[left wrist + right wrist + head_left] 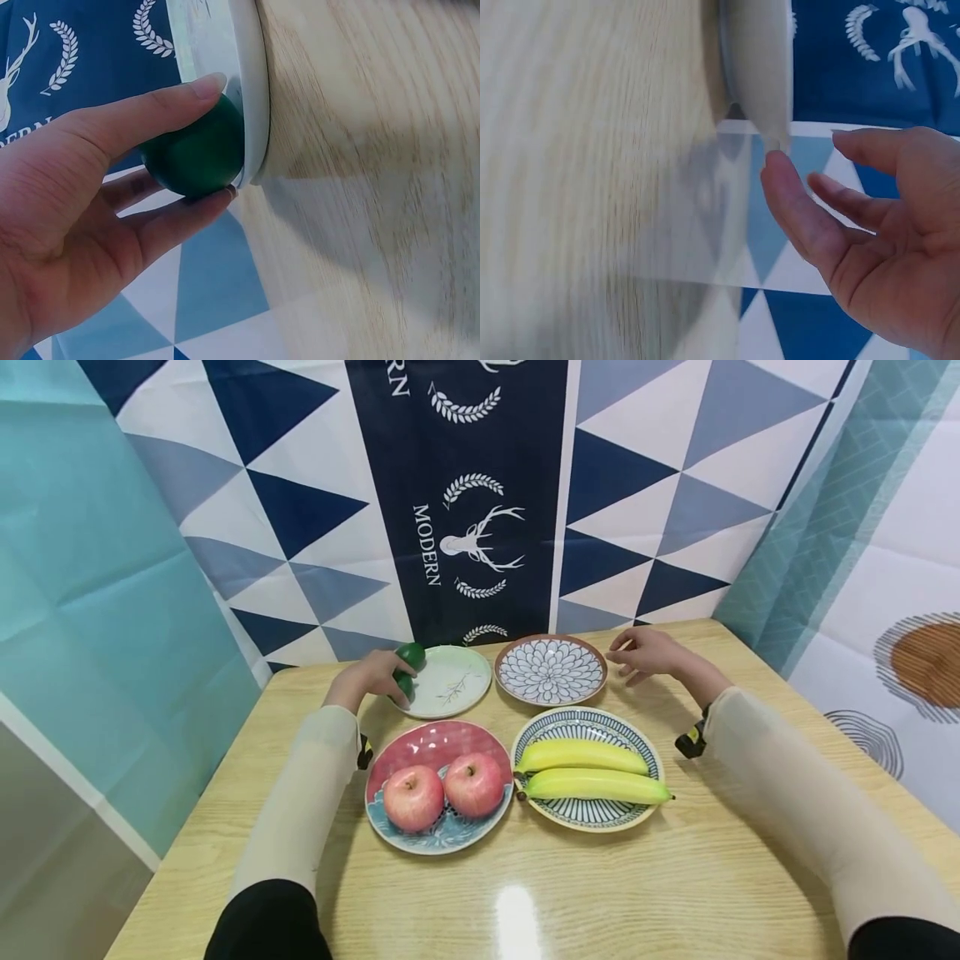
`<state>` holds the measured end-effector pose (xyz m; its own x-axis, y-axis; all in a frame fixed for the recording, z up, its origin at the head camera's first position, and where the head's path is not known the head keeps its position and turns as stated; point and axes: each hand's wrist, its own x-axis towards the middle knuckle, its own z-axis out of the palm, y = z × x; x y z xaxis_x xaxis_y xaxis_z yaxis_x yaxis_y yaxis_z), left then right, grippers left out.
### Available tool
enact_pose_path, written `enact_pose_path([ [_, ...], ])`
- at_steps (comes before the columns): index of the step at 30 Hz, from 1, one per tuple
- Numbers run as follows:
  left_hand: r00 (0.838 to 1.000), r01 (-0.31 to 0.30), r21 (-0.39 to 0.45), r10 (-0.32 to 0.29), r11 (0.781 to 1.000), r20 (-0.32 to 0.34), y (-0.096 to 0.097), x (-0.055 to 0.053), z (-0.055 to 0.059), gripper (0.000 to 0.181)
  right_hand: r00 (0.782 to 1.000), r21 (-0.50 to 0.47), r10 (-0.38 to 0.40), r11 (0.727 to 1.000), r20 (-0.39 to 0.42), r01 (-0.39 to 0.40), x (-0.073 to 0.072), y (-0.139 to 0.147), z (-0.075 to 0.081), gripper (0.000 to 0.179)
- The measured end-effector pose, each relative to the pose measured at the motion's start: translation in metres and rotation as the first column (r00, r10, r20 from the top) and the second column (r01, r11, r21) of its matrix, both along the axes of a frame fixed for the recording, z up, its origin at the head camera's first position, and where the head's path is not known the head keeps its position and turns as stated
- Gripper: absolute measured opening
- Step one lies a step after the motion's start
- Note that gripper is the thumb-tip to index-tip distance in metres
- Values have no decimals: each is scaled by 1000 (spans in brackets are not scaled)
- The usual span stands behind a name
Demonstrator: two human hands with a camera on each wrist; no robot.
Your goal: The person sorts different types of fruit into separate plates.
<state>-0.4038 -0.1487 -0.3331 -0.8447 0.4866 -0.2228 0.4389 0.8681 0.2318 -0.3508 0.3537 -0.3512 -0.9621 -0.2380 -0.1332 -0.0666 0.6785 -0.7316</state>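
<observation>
My left hand (372,677) grips a smooth dark green fruit (196,150) at the left side of a pale green-white plate (457,681), thumb on one side and fingers on the other. In the head view, green shows on both sides of the fingers; whether that is one fruit or two I cannot tell. My right hand (647,653) hovers just right of a brown-rimmed plate (551,670) with a petal pattern. Its fingers are loosely bent and hold nothing. In the right wrist view, a fingertip appears close to the plate's edge (761,67); contact is unclear.
Nearer me, a red-and-blue plate (390,753) carries two apples (413,798). Beside it, a blue-patterned plate (592,820) bears two yellow-green bananas (596,785). The wooden table (420,902) ends at a patterned cloth (480,527) behind, with more cloth at both sides.
</observation>
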Motion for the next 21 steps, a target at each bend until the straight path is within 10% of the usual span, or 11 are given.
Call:
enact_pose_path([
  [6, 1000, -14, 13, 13, 1000, 5, 0, -1, -1, 63, 990, -33, -8, 999, 138, 13, -20, -8, -7, 49],
  [21, 1000, -20, 27, 21, 999, -5, 0, 1, -4, 62, 987, -83, -53, 994, 149, 66, -28, -23, -11, 48],
])
